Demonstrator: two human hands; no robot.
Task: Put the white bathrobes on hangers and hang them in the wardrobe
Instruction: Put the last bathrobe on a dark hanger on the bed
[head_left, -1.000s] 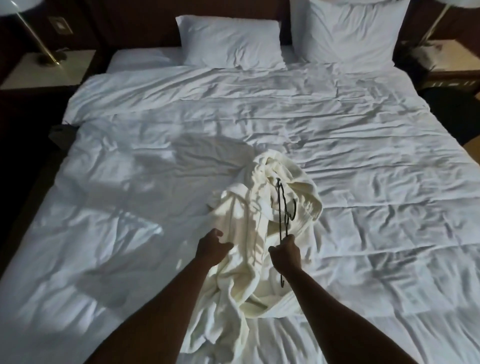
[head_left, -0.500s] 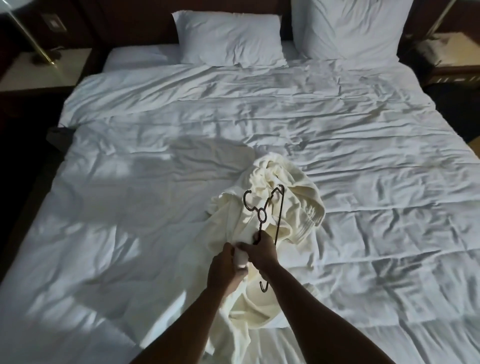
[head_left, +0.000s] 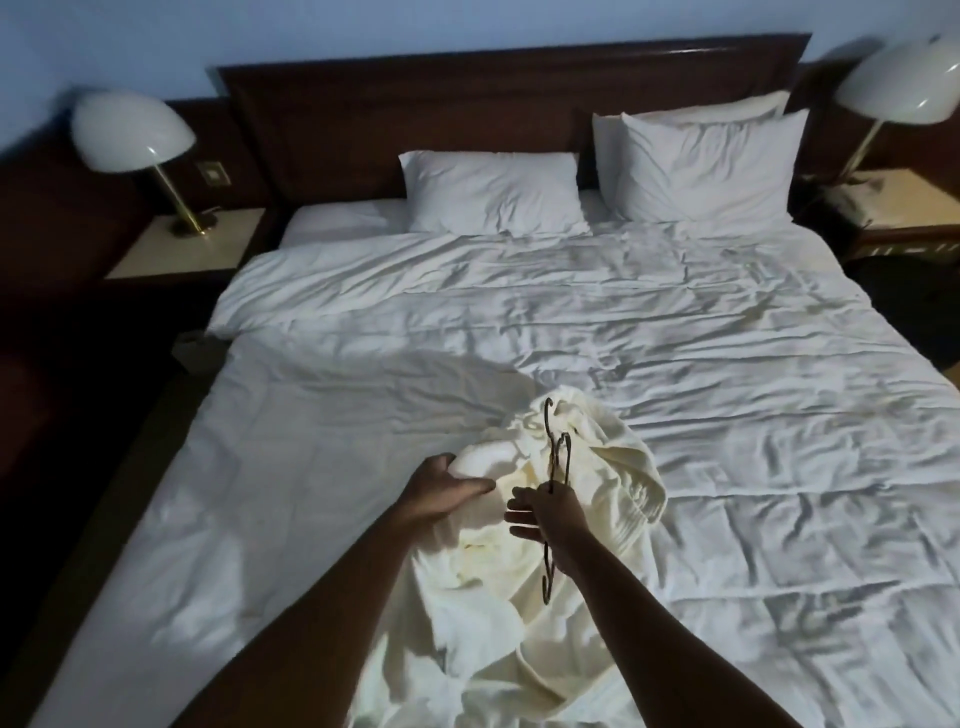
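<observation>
- Lower centre of frame: both forearms reached up-frame over a heap of cream cloth, taken to be the white bathrobe (head_left: 519, 613), which lay crumpled on the bed (head_left: 311, 519) and trailed off the bottom edge.
- Right hand (head_left: 545, 514), centre frame: held a dark wire hanger (head_left: 555, 470) pinched at about mid-length, remaining fingers partly spread. Exact finger contact too dark to resolve.
- Hanger seen nearly edge-on, long axis running up-frame and down-frame; one end hung below the wrist, the other stood above the robe's upper folds. Whether one hanger or more: could not tell.
- Left hand (head_left: 447, 486), just left of the right hand: gripped a bunched fold of the robe, fingers curled round the cloth, thumb side toward the hanger.
- Key relation: gripped fold lay just left of the hanger and level with its middle; hands near but apart. Judged that the coming move needs the hanger turned broadside and an end fed into a robe opening found by the left hand. No collar or sleeve opening identifiable in the heap.
- Judged stage: early; robe not yet on the hanger, wardrobe not in view.
- Risk noted: limp cloth, thin wire, dim light; hanger end likely to snag a fold.
- Mid frame: wrinkled white duvet across the bed.
- Upper frame: pillows (head_left: 493, 192) against a dark headboard (head_left: 415, 104).
- Upper left and upper right: one domed lamp (head_left: 132, 132) on a bedside table at each side.
</observation>
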